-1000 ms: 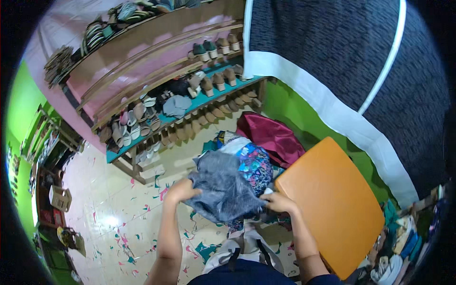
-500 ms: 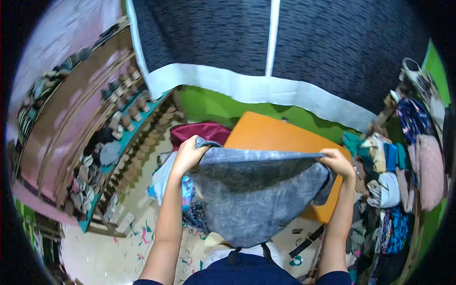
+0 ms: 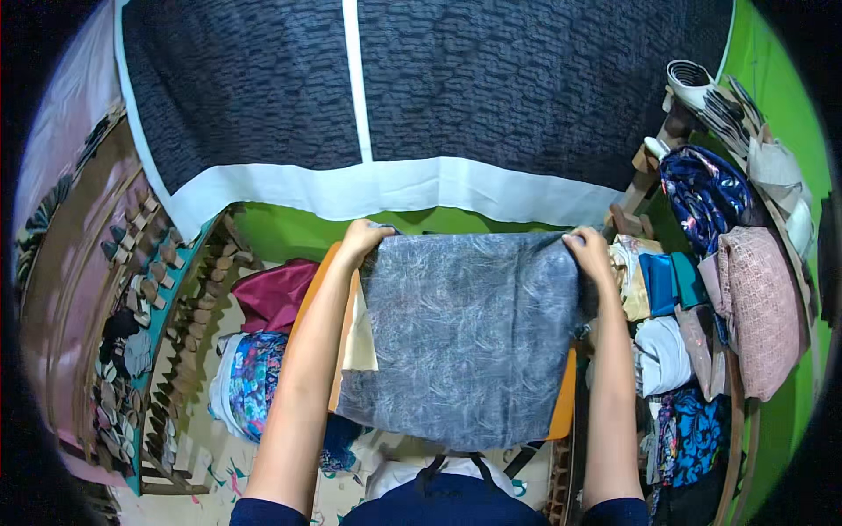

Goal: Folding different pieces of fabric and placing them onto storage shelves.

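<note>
A grey-blue patterned cloth (image 3: 465, 342) hangs spread between my two hands, over an orange board (image 3: 561, 412) that shows at its sides. My left hand (image 3: 364, 241) pinches its far left corner. At the far right corner, my right hand (image 3: 589, 250) grips it between thumb and fingers. The cloth's top edge runs nearly straight from hand to hand, and its lower part falls toward my body. Beside its left edge, a cream piece (image 3: 360, 329) shows on the board. The cloth hides most of the board.
Maroon fabric (image 3: 274, 296) and a blue floral fabric bundle (image 3: 256, 377) lie left of the board. Racks of shoe-shaped pieces (image 3: 167, 351) stand further left. Folded fabrics (image 3: 662, 351) are stacked at right, beneath a pink textured roll (image 3: 761, 311). A dark curtain (image 3: 491, 88) hangs behind.
The cloth has opened from a sagging, folded shape into a flat spread sheet. Both hands have risen slightly in view, still gripping its corners. The view has turned rightward.
</note>
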`<move>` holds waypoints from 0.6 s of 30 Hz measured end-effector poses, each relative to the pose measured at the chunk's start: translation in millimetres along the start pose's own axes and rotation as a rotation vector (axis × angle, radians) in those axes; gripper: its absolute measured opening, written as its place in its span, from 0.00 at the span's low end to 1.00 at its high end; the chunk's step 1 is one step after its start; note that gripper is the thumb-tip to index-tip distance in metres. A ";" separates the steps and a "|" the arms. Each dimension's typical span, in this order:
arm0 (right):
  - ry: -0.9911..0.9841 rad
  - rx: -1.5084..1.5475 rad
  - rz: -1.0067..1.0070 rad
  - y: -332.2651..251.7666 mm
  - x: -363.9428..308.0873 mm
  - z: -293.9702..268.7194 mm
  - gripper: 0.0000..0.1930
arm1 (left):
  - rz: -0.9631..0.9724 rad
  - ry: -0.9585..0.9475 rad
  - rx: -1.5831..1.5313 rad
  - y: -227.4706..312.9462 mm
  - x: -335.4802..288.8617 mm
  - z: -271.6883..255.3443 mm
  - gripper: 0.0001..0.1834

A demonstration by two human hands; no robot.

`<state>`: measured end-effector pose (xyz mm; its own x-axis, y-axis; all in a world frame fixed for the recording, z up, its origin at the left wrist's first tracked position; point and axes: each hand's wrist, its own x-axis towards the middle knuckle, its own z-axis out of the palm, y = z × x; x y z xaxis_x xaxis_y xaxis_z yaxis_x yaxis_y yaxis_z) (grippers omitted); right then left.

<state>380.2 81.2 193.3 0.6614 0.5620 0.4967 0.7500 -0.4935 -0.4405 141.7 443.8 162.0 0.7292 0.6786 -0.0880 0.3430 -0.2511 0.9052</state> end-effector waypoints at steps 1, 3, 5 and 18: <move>-0.046 -0.009 0.067 26.3 -2.7 10.1 0.14 | -0.196 -0.126 -0.258 7.8 4.1 12.2 0.21; 0.062 -0.029 0.091 53.3 -19.9 44.7 0.19 | -0.119 -0.038 -0.471 -20.0 9.3 25.5 0.22; 0.063 -0.122 0.280 121.2 -63.2 62.2 0.23 | -0.096 -0.019 -0.492 -12.5 -5.6 66.2 0.29; -0.121 -0.091 1.276 122.1 -285.0 117.0 0.27 | -0.278 0.049 0.744 -163.7 -125.2 155.7 0.38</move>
<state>283.0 -61.6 -89.6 0.9070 -0.2856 -0.3094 -0.4103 -0.7645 -0.4972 86.4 292.4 -39.9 0.5378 0.8095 -0.2355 0.8266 -0.4513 0.3361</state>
